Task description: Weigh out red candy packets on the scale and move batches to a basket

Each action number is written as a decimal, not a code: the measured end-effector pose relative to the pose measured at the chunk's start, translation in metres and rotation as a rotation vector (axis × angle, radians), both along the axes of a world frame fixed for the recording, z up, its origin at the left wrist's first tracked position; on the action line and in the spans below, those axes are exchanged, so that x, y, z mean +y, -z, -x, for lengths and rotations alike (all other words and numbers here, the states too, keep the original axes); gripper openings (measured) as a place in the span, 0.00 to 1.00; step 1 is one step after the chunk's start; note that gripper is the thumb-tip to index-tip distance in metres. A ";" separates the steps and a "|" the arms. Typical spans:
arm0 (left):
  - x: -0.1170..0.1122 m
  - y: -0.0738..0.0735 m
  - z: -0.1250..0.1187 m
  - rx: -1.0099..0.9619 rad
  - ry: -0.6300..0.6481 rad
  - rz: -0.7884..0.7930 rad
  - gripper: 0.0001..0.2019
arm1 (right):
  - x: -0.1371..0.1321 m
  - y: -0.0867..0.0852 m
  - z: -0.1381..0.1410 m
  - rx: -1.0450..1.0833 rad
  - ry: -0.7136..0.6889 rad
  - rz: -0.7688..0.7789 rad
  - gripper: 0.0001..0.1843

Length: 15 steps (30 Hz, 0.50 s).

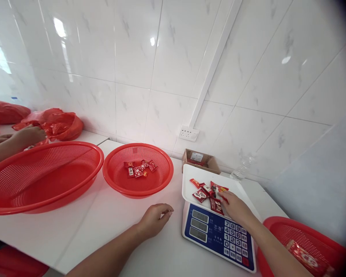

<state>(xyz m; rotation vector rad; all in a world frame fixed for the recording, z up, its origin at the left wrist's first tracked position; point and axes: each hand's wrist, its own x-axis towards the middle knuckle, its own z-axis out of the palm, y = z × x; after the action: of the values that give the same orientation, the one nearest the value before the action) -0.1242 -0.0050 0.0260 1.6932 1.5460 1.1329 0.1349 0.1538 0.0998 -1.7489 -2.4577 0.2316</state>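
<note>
- Broadly, a white table (98, 231) carries everything; take the scale as the clock's centre.
- Large red basket (54, 177), past nine o'clock, with a co-worker's hand (31, 135) beyond it at red bags (65, 125).
- Smaller red basket (141, 187) at ten o'clock, a few wrapped sweets (138, 171) lying in it.
- Blue-and-white scale (216, 238), its readout too blurred to read; a carton (196, 156) sits behind it at eleven, a clear bottle (243, 167) at one.
- Another red basket (276, 227), partly out of view toward four o'clock, bearing a larger red packet (304, 257).
- Left hand (156, 220), at nine o'clock beside the scale: half-curled, released, nothing visible in it.
- Right hand (233, 206), over the scale's pan: fingertips touch the packets; I cannot tell whether they grasp one.
- Small red packets (201, 195), loosely heaped on the pan. Handling them on the scale seems the step in hand; I judge the next move calls for a light pinch on one packet, without pressing the pan.
</note>
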 end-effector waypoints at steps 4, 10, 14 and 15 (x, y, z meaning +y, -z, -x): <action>-0.001 0.000 0.000 0.001 0.000 0.004 0.12 | 0.000 0.002 0.010 0.017 -0.017 0.001 0.24; -0.001 -0.002 0.001 0.014 0.000 -0.001 0.12 | -0.005 -0.006 0.025 0.068 -0.086 -0.057 0.24; -0.001 -0.003 0.001 0.021 -0.004 0.000 0.12 | -0.007 -0.002 0.033 0.070 -0.149 -0.038 0.24; -0.001 -0.003 0.001 0.022 -0.006 -0.001 0.12 | -0.007 0.000 0.034 0.067 -0.150 -0.028 0.24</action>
<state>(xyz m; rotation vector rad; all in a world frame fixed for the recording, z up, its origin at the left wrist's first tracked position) -0.1255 -0.0057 0.0291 1.7081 1.5652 1.1214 0.1006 0.1469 0.0999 -1.5215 -2.5329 0.2630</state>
